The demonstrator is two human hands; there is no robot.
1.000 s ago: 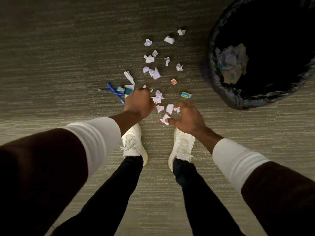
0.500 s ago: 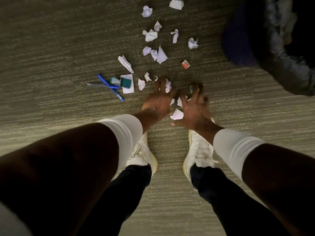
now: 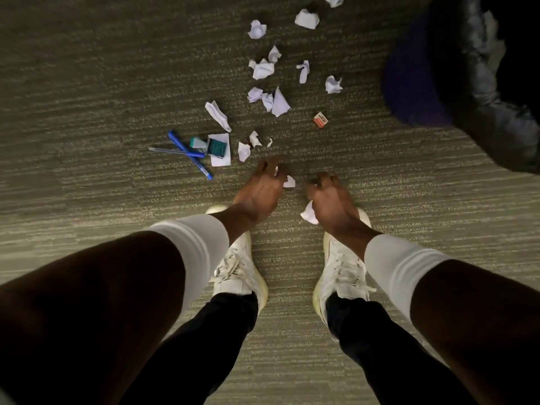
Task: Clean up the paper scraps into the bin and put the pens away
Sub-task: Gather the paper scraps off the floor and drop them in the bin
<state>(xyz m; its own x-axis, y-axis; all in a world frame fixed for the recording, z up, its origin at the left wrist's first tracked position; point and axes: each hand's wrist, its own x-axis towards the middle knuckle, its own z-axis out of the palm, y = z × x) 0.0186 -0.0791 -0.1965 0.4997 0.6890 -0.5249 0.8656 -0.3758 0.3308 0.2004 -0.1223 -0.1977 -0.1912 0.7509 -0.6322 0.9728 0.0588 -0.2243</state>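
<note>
Two bare hands are down on the ribbed grey-green carpet (image 3: 87,83), both curled in tight. The left hand (image 3: 258,190) is bunched around a small crumpled white paper scrap (image 3: 289,181) poking out by its fingertips; the right hand (image 3: 331,200) has its fingers pinched together with another white scrap (image 3: 309,213) sticking out under the thumb side. How much each fist actually holds, I can't tell.

What could go wrong, I'd guess: those scraps are light and springy, so a loose clutch could shed bits on the way to the bin. The black-bagged round waste bin (image 3: 496,112) sits at 2 o'clock from the hands, well apart, so that's a real carry. The carpet ribs might also snag thin pieces.

Plenty of crumpled white paper wads (image 3: 264,68) remain, strewn from 12 to 1 o'clock. The two thin blue plastic pens (image 3: 187,153) lie crossed at 10 o'clock, touching a teal and white eraser-like block (image 3: 217,147) on a flat white square slip (image 3: 223,159). They're slick and round, likely to roll if swept up carelessly with paper. A little orange-and-white rectangular block (image 3: 320,119) sits at 1 o'clock, and could easily get binned by mistake.
</note>
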